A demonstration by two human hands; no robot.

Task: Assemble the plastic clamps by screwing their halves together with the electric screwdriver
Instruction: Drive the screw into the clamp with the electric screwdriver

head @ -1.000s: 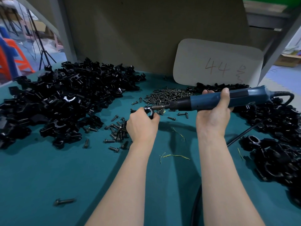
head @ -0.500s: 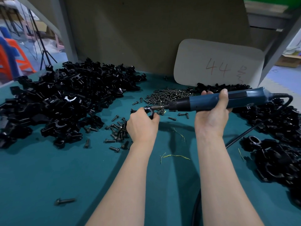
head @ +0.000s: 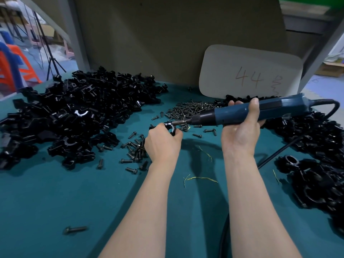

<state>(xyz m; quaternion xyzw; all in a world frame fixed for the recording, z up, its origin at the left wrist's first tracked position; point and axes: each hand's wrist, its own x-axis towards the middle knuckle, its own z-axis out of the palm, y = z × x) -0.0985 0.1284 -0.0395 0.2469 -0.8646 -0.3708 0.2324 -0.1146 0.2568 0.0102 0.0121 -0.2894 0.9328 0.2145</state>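
Both hands hover above the bench (head: 55, 202): my left hand (head: 162, 144) has fingers curled round a black plastic clamp (head: 170, 125); my right hand (head: 240, 135) has fingers wrapped round the blue electric screwdriver (head: 242, 112), bit against the clamp.

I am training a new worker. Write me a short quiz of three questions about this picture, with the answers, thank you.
1. True or false: the right hand grips the electric screwdriver.
2. What does the left hand hold? A) a plastic clamp B) a wrench C) a cup
3. Fill in: the number written on the card at the back is ___.
Key: 1 true; 2 A; 3 44.
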